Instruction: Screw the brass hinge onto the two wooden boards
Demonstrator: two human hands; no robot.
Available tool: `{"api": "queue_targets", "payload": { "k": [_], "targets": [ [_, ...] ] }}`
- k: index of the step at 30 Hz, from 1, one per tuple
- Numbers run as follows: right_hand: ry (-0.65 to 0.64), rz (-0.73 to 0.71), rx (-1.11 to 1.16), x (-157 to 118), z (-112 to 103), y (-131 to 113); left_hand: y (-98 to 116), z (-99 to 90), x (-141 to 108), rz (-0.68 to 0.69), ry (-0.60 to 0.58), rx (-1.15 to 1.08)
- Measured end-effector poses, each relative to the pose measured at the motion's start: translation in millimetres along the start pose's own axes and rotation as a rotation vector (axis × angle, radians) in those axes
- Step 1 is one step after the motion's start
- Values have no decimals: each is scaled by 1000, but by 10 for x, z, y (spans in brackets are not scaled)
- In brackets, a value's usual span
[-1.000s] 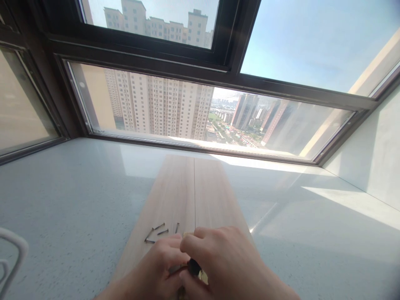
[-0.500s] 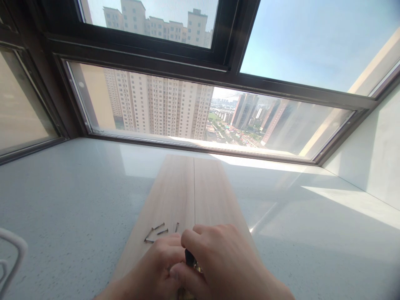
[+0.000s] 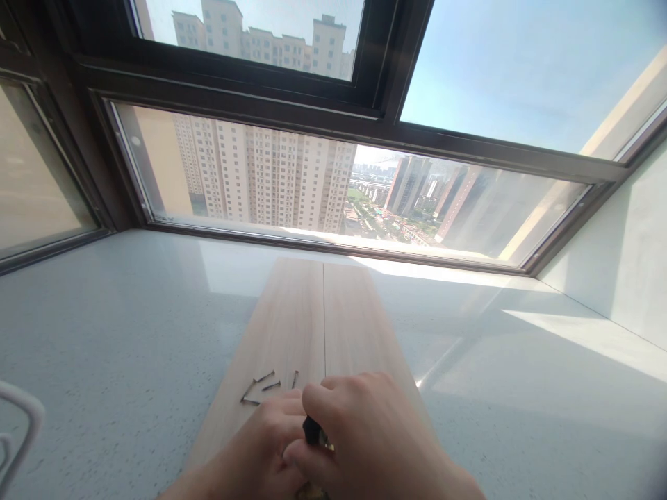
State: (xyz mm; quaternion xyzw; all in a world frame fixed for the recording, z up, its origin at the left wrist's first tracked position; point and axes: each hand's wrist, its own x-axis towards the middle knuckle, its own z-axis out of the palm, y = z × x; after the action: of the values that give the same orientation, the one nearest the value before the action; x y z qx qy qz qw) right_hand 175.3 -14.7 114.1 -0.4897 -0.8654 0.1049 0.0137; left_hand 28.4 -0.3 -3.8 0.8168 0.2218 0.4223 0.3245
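Note:
My right hand (image 3: pixel 365 423) is closed around a small tool with a black end (image 3: pixel 313 429); a bit of brass-coloured metal shows below the black part. Pressed against it, my left hand (image 3: pixel 271 437) has its fingers curled, and what they grip is hidden. Both hands are over the near end of two pale wooden boards (image 3: pixel 354 319) lying side by side with a thin seam between them. Several dark screws (image 3: pixel 271 385) lie loose on the left board, just beyond my left hand.
The boards rest on a speckled white sill (image 3: pixel 156 333). A white curved tube or wire (image 3: pixel 31 410) stands at the left edge. Dark window frames (image 3: pixel 313 246) border the far side, and a pale wall (image 3: pixel 625 257) rises at the right.
The black end of the tool has turned and shifted slightly left between my fingers. Both hands stay in nearly the same place.

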Motion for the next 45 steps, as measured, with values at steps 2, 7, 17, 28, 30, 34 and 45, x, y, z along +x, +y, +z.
{"api": "queue_targets", "payload": {
  "k": [2, 7, 17, 28, 30, 34, 45],
  "targets": [
    [17, -22, 2, 8, 5, -3, -6, 3, -8, -19, 16, -9],
    [49, -26, 21, 1, 12, 5, -20, 2, -33, -39, 7, -13],
    [44, -34, 71, -17, 15, 21, -19, 15, -41, -68, 16, -29],
    [4, -55, 111, -37, -17, 70, -114, 19, -96, -149, 7, 90],
    [-8, -72, 119, -37, -20, 76, -118, 20, -98, -152, 12, 102],
    [-24, -103, 159, -40, -36, 79, -120, 27, -98, -131, 21, 106],
    [-4, -32, 104, -31, -22, 30, -12, -19, -26, -172, -4, 39]
  ]
}}
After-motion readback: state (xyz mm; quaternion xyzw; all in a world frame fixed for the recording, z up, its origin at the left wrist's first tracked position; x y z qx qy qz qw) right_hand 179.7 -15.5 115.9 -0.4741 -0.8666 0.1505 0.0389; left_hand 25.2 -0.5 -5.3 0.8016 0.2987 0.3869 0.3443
